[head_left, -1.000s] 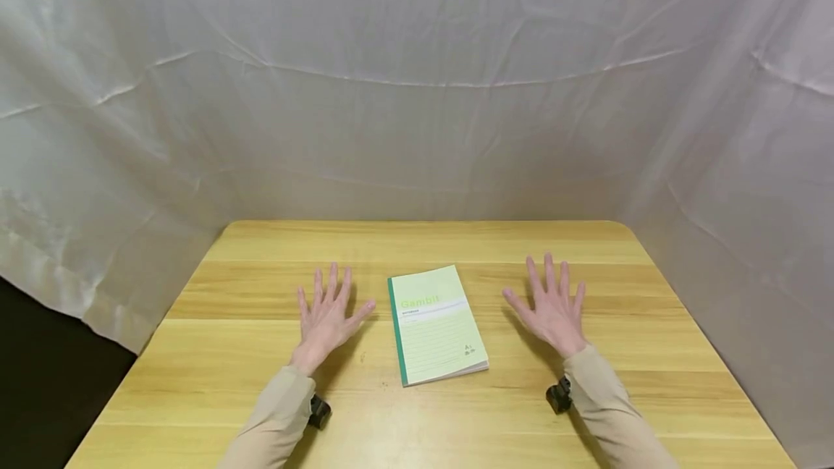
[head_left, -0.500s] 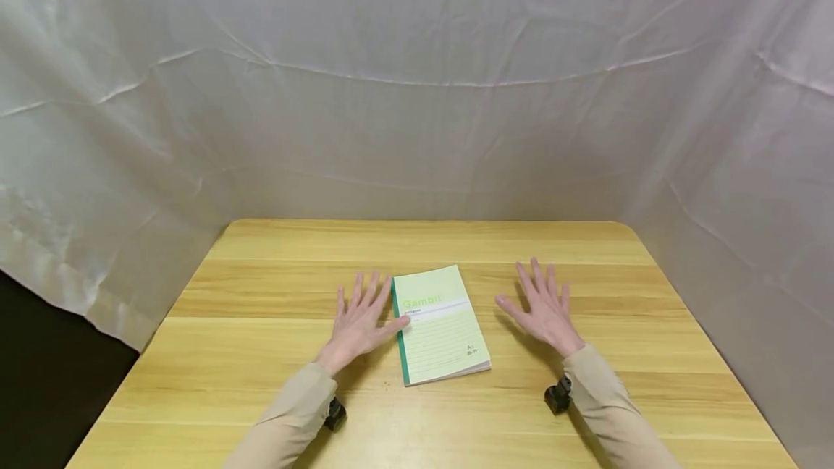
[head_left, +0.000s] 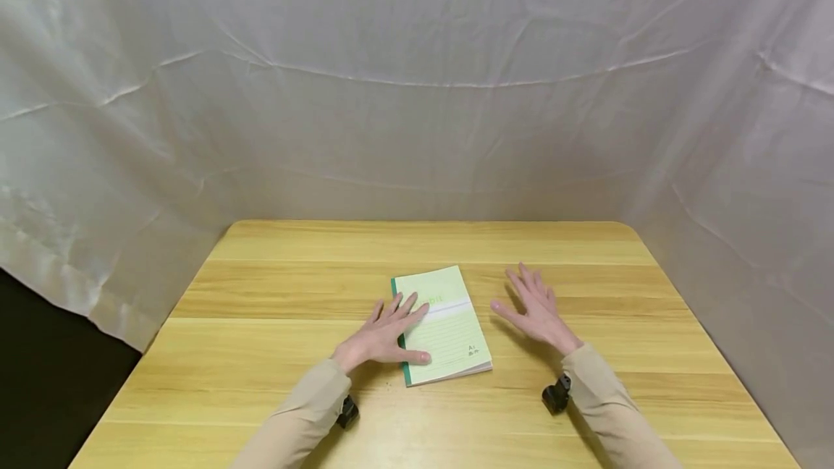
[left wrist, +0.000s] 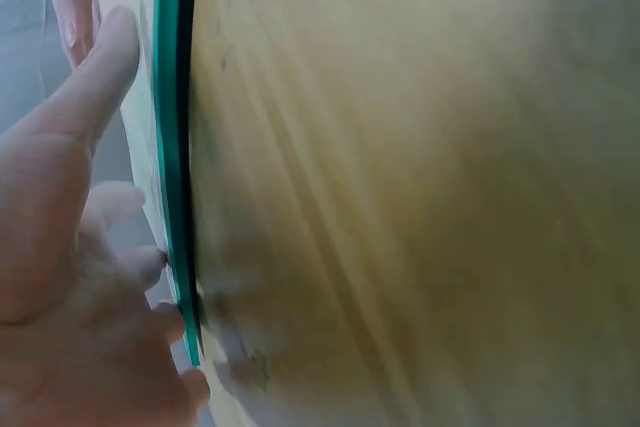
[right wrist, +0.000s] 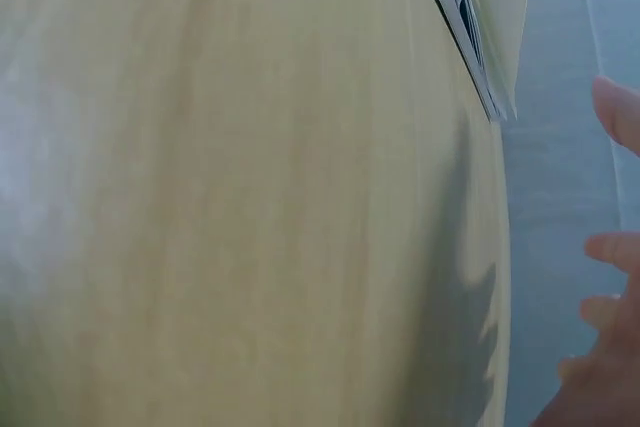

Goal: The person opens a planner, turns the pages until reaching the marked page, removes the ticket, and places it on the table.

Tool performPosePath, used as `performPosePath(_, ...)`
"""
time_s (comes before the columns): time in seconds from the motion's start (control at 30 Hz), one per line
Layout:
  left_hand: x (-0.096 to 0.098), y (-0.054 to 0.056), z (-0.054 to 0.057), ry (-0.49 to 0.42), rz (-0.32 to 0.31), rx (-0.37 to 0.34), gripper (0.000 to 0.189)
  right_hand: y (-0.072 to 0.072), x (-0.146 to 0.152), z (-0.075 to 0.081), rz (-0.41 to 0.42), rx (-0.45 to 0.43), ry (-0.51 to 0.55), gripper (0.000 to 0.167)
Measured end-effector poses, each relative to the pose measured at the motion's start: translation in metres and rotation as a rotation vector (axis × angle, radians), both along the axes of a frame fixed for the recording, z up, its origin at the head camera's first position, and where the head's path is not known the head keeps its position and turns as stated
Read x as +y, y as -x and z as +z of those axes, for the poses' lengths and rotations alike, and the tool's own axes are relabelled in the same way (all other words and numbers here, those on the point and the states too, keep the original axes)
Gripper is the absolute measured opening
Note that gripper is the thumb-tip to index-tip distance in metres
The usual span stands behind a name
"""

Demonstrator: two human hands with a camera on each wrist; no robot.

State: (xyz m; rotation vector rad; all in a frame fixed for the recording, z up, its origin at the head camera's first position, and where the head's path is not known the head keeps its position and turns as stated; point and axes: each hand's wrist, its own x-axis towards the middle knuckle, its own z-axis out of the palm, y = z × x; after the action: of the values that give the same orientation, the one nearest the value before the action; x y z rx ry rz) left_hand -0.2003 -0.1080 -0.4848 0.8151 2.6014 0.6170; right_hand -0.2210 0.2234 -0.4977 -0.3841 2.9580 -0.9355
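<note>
A pale green notebook [head_left: 449, 342] with a dark green spine lies on the wooden table, slightly turned. My left hand [head_left: 384, 339] is spread over its left side, fingers and thumb overlapping the cover in the head view. In the left wrist view the green spine [left wrist: 172, 147] runs beside the thumb and fingertips of that hand. To the right of the notebook, my right hand [head_left: 536, 315] is held with fingers extended, apart from the book and holding nothing. The right wrist view shows its fingertips at the edge and the page edges of the notebook [right wrist: 465, 27].
The light wooden table [head_left: 260, 295] has rounded far corners. Pale fabric curtains [head_left: 417, 143] hang behind it and along both sides. A dark area [head_left: 52, 382] shows past the table's left edge. Each wrist carries a small black camera [head_left: 556, 395].
My left hand has moved right, from beside the notebook to over its left part, turning as it goes. My right hand has shifted slightly left toward the notebook. The notebook looks nearly unmoved.
</note>
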Motion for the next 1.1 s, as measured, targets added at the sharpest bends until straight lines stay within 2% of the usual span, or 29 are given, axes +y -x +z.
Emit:
performPosePath(0.27,-0.003,0.000,-0.002,0.014,-0.070,-0.012,0.092,0.000,0.001,0.000,0.062,-0.030,0.009,0.082)
performPosePath(0.57,0.004,-0.004,-0.002,-0.001,-0.173,-0.046,0.097,0.007,0.001,-0.004,0.150,-0.030,0.011,0.075)
performPosePath(0.9,0.014,-0.011,-0.002,0.033,-0.203,-0.032,0.098,0.017,-0.006,-0.003,0.172,-0.046,0.004,0.069)
performPosePath(1.1,0.019,-0.017,-0.001,0.056,-0.198,-0.023,0.098,0.024,-0.010,-0.003,0.189,-0.051,-0.015,0.064)
